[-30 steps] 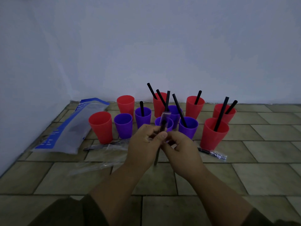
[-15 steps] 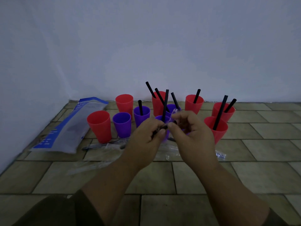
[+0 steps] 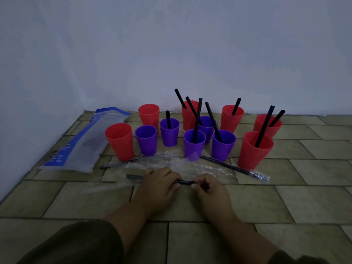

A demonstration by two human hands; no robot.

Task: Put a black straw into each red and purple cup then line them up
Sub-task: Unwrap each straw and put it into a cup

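Fingertips [image 3: 176, 185] pinching: left hand [image 3: 158, 184] and right hand [image 3: 208, 189] each nip the held straw [image 3: 184, 182] between thumb and curled fingers. A short bare span shows between them, roughly level, low over the tiled floor [image 3: 285, 197]. We can't tell if it touches down.

We reference everything to the held straw:
- Far left: blue-and-white bag [image 3: 80, 143], lying on the floor near the wall.
- Left and beyond: front red cup [image 3: 120, 143], back red cup [image 3: 149, 116] and empty purple cup [image 3: 146, 141], none with a straw. A wrapped straw [image 3: 118, 164] lies at their feet.
- Just beyond: crumpled clear wrappers [image 3: 181, 166], close to both hands.
- Further beyond: four strawed purple cups [image 3: 194, 145], one black straw each, and a rear red cup [image 3: 187, 117] with one leaning straw.
- Right and beyond: three right red cups [image 3: 254, 151], one straw each. They sit in a loose cluster, and we see no line.
- Right, nearer: second wrapped straw [image 3: 234, 167], lying diagonally on the floor, one end at the wrappers.
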